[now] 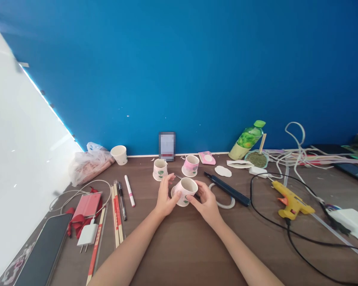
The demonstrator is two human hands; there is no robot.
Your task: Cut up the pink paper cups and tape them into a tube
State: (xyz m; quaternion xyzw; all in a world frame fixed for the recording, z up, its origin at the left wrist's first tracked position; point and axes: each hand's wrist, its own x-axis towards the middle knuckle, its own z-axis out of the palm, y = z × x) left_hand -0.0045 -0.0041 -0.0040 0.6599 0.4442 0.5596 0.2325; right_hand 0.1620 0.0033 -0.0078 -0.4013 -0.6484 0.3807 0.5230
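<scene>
Between my two hands is a paper cup (184, 194), white and pink with green leaf marks, its open top tipped slightly toward the right. My left hand (167, 197) grips its left side, thumb on the front. On the right side, my right hand (207, 200) holds the same cup with thumb and fingers. Just behind stand two similar cups, a whitish paper cup (160, 170) and a pinker paper cup (190, 166). Close to my right hand lie a dark, long-bodied cutter-like tool (226, 188) and a pale ring-shaped strip (227, 205).
A yellow glue gun (294, 200) with a black cord lies right, near tangled white cables. A green-capped bottle (247, 140) leans against the blue wall. Left are a marker (129, 190), a pen (122, 200), wrapped chopsticks (117, 214), a charger (88, 233) and a phone (43, 252).
</scene>
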